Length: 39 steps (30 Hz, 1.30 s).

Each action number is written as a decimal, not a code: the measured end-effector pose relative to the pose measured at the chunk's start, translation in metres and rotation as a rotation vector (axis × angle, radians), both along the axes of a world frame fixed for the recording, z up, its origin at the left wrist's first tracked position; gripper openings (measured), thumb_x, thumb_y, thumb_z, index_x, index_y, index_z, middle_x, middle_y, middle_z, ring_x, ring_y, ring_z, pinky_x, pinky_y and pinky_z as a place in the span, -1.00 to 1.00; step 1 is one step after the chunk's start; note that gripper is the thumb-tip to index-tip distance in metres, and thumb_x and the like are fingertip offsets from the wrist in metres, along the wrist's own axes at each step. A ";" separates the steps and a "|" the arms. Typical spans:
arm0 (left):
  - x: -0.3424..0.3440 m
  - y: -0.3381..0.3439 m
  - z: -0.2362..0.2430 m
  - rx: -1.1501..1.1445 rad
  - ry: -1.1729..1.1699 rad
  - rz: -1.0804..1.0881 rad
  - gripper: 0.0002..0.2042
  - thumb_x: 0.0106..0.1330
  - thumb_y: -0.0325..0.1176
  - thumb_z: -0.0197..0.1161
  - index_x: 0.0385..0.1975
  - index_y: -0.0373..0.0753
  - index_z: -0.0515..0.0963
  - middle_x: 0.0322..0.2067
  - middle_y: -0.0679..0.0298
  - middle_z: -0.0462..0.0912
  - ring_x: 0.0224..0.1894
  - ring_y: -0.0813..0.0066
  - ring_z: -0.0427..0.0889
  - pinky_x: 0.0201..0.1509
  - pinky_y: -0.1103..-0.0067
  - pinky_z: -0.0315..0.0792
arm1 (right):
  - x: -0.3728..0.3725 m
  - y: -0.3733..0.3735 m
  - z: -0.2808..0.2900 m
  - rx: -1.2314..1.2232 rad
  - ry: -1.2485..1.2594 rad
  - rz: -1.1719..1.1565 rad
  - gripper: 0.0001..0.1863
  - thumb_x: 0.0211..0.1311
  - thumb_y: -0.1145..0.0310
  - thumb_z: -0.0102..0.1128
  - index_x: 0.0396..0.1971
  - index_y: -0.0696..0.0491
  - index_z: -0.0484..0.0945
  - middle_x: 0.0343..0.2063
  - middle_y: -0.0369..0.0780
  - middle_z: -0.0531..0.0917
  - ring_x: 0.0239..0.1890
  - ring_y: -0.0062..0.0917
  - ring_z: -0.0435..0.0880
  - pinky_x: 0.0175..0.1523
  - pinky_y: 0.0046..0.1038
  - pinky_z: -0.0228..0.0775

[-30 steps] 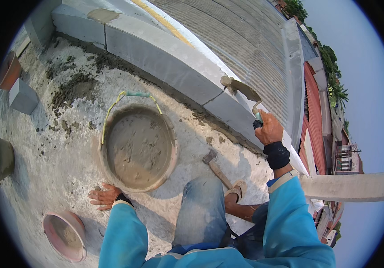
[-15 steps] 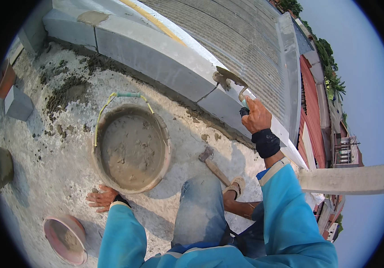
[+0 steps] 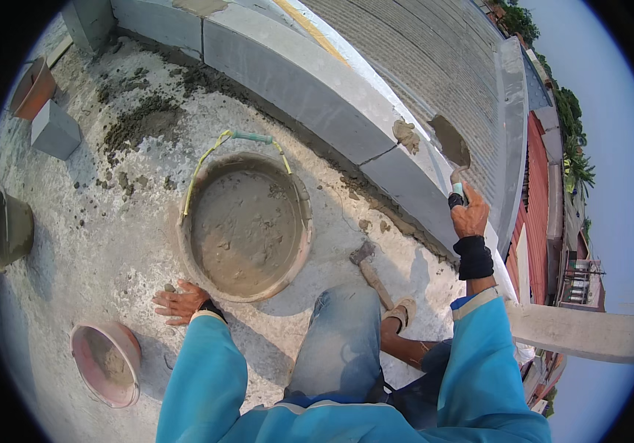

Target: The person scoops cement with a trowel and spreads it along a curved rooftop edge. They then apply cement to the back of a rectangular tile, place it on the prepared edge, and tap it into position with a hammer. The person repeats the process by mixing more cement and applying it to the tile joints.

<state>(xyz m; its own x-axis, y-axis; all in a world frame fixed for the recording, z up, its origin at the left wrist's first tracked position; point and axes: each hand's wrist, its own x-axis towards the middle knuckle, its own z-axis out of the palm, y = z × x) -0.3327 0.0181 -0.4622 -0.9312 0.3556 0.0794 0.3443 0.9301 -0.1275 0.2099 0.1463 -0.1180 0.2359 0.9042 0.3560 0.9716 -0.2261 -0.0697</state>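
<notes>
Head view: I log the right hand (image 3: 470,214) closed around the handle of a trowel (image 3: 451,140), its mortar-smeared blade lying, as I see it, just beyond the outer edge of the block wall (image 3: 295,92), near and apart from a mortar lump (image 3: 406,136) on the wall top, close to a joint. I cannot tell whether the blade touches anything. Left hand (image 3: 180,303) grips nothing: palm down, fingers spread on the concrete floor (image 3: 132,258), just beside a large bucket (image 3: 307,247) of wet mortar (image 3: 243,229). I note a hammer-like tool (image 3: 373,277) lying between bucket and wall, near the person's foot (image 3: 397,317).
</notes>
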 end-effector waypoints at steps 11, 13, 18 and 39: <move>0.001 -0.002 0.001 0.185 0.060 -0.064 -0.27 0.47 0.18 -0.08 0.53 -0.10 0.12 0.57 0.20 0.02 0.60 0.09 -0.05 0.57 -0.06 -0.19 | -0.106 -0.034 0.024 -0.101 0.176 0.606 -0.55 0.01 0.53 0.37 -0.01 0.24 0.61 -0.23 0.01 0.70 -0.25 -0.12 0.73 -0.12 -0.31 0.57; 0.001 -0.002 0.000 0.183 0.009 -0.050 -0.27 0.47 0.18 -0.07 0.53 -0.11 0.13 0.57 0.19 0.03 0.60 0.08 -0.06 0.57 -0.05 -0.22 | -0.142 -0.038 0.014 -0.171 0.236 0.723 -0.52 -0.03 0.55 0.36 0.00 0.23 0.58 -0.24 0.01 0.68 -0.24 -0.07 0.72 -0.13 -0.29 0.58; -0.002 -0.004 -0.008 0.197 0.020 -0.067 -0.25 0.47 0.20 -0.09 0.54 -0.11 0.08 0.58 0.16 -0.03 0.62 0.08 -0.15 0.58 -0.06 -0.26 | -0.200 -0.074 -0.068 -0.366 0.193 0.862 -0.35 -0.04 0.58 0.38 0.18 -0.02 0.55 -0.17 -0.11 0.57 -0.28 -0.20 0.65 -0.25 -0.28 0.54; 0.028 -0.225 0.119 0.544 -1.328 -0.361 -0.25 0.44 0.05 0.25 0.47 -0.31 0.23 0.46 -0.09 0.22 0.50 0.02 0.23 0.52 0.26 0.19 | -0.127 -0.117 -0.073 -0.618 1.366 0.743 -0.64 0.36 0.29 0.22 0.08 0.13 0.51 -0.48 -0.13 0.61 -0.53 -0.38 0.63 -0.48 -0.38 0.45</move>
